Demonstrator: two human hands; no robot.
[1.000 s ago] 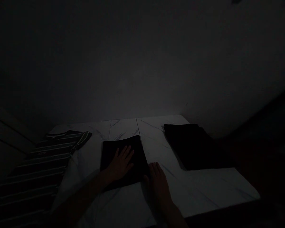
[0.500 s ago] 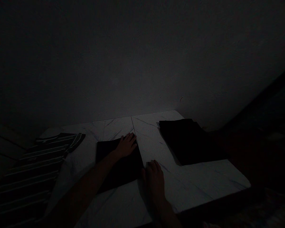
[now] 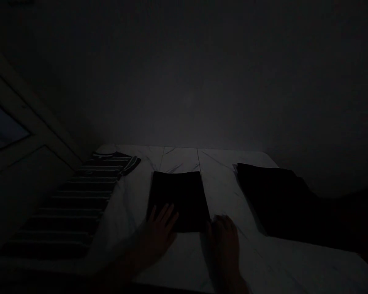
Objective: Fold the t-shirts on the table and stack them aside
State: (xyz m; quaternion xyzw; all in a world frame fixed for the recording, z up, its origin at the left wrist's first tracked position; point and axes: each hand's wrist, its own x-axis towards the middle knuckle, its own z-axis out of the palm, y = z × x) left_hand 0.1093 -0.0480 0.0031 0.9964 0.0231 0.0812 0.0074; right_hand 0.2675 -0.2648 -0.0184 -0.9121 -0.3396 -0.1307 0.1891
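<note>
1. Two bare hands work at the table: the left hand [image 3: 158,237] has its fingers spread apart, tips resting on the near left corner of the folded black garment [image 3: 179,200].
2. The right hand [image 3: 223,249] has its fingers together, just beside the garment's near right corner, not clamped.
3. The striped shirt [image 3: 70,204] lies left of the garment, the dark folded stack [image 3: 272,200] right, both on the marble-pattern table [image 3: 179,159].

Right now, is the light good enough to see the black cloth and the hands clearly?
Head view: badly underexposed; the black folded cloth shows no fold detail, and the dark pile melts into shadow. The left hand and right hand are dim and soft-edged. The pale table top and striped shirt stay readable.
</note>
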